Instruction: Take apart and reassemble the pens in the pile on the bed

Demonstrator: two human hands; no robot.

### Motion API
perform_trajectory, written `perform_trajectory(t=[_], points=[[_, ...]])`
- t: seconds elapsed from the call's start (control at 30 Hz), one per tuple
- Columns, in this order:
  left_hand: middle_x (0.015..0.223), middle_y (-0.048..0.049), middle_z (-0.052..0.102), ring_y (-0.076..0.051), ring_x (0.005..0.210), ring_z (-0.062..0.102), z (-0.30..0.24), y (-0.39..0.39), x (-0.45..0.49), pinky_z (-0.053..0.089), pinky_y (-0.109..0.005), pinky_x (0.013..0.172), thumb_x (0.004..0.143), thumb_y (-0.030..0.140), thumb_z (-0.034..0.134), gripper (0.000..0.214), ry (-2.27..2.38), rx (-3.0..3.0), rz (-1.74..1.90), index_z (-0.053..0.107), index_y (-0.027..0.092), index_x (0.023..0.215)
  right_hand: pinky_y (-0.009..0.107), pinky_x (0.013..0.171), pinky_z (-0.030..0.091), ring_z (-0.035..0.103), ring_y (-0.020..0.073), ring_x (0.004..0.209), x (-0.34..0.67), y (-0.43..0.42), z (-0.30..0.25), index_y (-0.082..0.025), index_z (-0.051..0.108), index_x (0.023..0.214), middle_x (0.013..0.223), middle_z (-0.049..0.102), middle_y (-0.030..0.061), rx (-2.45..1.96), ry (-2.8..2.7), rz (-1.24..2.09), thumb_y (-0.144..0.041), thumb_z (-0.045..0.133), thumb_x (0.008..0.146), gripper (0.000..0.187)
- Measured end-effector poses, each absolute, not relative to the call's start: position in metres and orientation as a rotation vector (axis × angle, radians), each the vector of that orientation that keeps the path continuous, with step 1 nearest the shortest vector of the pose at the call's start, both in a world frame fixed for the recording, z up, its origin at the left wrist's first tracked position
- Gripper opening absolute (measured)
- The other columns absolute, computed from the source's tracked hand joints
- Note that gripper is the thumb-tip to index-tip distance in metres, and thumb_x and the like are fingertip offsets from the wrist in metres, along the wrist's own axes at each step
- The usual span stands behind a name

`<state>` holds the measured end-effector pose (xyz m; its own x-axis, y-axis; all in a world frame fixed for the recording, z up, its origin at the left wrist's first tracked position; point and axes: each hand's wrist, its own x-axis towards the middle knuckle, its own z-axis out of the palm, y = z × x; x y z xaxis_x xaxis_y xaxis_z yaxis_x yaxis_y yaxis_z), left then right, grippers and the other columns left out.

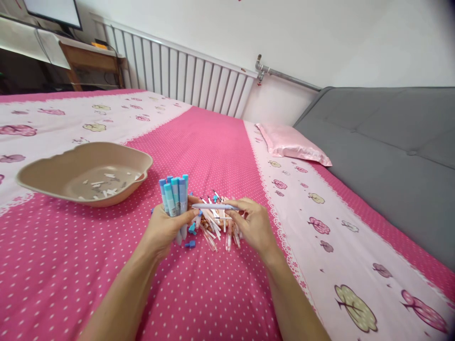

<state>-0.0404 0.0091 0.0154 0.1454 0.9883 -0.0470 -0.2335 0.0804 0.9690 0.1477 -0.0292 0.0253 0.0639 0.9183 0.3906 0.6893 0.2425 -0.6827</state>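
Note:
In my left hand (pixel 165 225) is a bunch of blue and turquoise marker pens (pixel 174 196), held roughly upright with the fingers wrapped round them. My right hand (pixel 254 222) pinches a slim pale lavender pen (pixel 213 206), lying level with its tip toward my left fingers. Under and between both hands lies a loose heap of pen parts (pixel 216 225): white sticks, clear tubes and brownish pieces, partly hidden by my hands. Several small blue plastic pieces (pixel 190 244) lie at the heap's near left side.
A beige basin (pixel 57 182) with several small white pieces inside stands to the left on the pink dotted bedspread (pixel 206 142). At the far right are a pink pillow (pixel 293 144) and a grey padded headboard (pixel 384 151). A white radiator (pixel 185 71) lines the wall behind.

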Motion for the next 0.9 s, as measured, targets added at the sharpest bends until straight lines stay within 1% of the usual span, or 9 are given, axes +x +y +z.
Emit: perform_trajectory(t=[0.13, 0.23, 0.33, 0.4, 0.53, 0.7, 0.9], points=[[0.054, 0.0002, 0.063, -0.009, 0.045, 0.054, 0.015, 0.009, -0.041, 0.040, -0.018, 0.045, 0.053, 0.027, 0.080, 0.027, 1.005, 1.061, 1.186, 0.068, 0.014, 0.074, 0.028, 0.066, 0.041, 0.057, 0.0160, 0.068, 0.149, -0.029, 0.025, -0.025, 0.071, 0.097, 0.080, 0.067, 0.0030, -1.462, -1.672, 0.411, -0.021, 0.061, 0.079, 0.021], [0.053, 0.0010, 0.061, -0.007, 0.044, 0.051, 0.015, 0.009, -0.041, 0.038, -0.017, 0.042, 0.054, 0.029, 0.080, 0.025, 1.032, 1.058, 1.215, 0.067, 0.013, 0.071, 0.028, 0.065, 0.042, 0.057, 0.0159, 0.069, 0.149, -0.029, 0.025, -0.025, 0.071, 0.096, 0.081, 0.067, 0.0032, -1.444, -1.669, 0.423, -0.021, 0.062, 0.079, 0.020], [0.054, -0.0002, 0.062, -0.008, 0.045, 0.052, 0.015, 0.010, -0.040, 0.040, -0.017, 0.044, 0.055, 0.029, 0.079, 0.026, 1.053, 1.022, 1.213, 0.067, 0.012, 0.070, 0.028, 0.068, 0.042, 0.057, 0.0170, 0.075, 0.148, -0.029, 0.024, -0.026, 0.071, 0.096, 0.082, 0.067, 0.0033, -1.450, -1.703, 0.342, -0.019, 0.061, 0.080, 0.021], [0.053, -0.0009, 0.061, -0.009, 0.046, 0.053, 0.014, 0.011, -0.040, 0.041, -0.018, 0.045, 0.054, 0.030, 0.080, 0.026, 1.057, 0.997, 1.195, 0.066, 0.011, 0.066, 0.029, 0.070, 0.042, 0.057, 0.0179, 0.079, 0.148, -0.029, 0.024, -0.027, 0.071, 0.097, 0.083, 0.066, 0.0031, -1.460, -1.729, 0.260, -0.018, 0.060, 0.081, 0.022], [0.051, -0.0033, 0.061, -0.010, 0.045, 0.054, 0.011, 0.013, -0.041, 0.043, -0.020, 0.045, 0.052, 0.031, 0.080, 0.028, 1.079, 0.913, 1.169, 0.064, 0.010, 0.058, 0.028, 0.071, 0.042, 0.056, 0.0174, 0.080, 0.147, -0.030, 0.026, -0.028, 0.071, 0.097, 0.083, 0.065, 0.0026, -1.457, -1.710, 0.114, -0.018, 0.058, 0.082, 0.022], [0.051, -0.0052, 0.063, -0.012, 0.045, 0.056, 0.012, 0.014, -0.041, 0.045, -0.022, 0.045, 0.050, 0.032, 0.081, 0.029, 1.136, 0.841, 1.177, 0.064, 0.009, 0.057, 0.028, 0.072, 0.043, 0.057, 0.0170, 0.080, 0.153, -0.030, 0.028, -0.025, 0.071, 0.097, 0.085, 0.066, 0.0034, -1.484, -1.670, 0.084, -0.018, 0.058, 0.081, 0.021], [0.051, -0.0032, 0.064, -0.012, 0.046, 0.058, 0.010, 0.019, -0.045, 0.046, -0.021, 0.047, 0.048, 0.032, 0.081, 0.030, 1.289, 0.831, 1.267, 0.064, 0.010, 0.058, 0.029, 0.073, 0.044, 0.059, 0.0175, 0.079, 0.165, -0.027, 0.025, -0.023, 0.071, 0.095, 0.087, 0.069, 0.0027, -1.698, -1.605, 0.076, -0.015, 0.055, 0.079, 0.024]])
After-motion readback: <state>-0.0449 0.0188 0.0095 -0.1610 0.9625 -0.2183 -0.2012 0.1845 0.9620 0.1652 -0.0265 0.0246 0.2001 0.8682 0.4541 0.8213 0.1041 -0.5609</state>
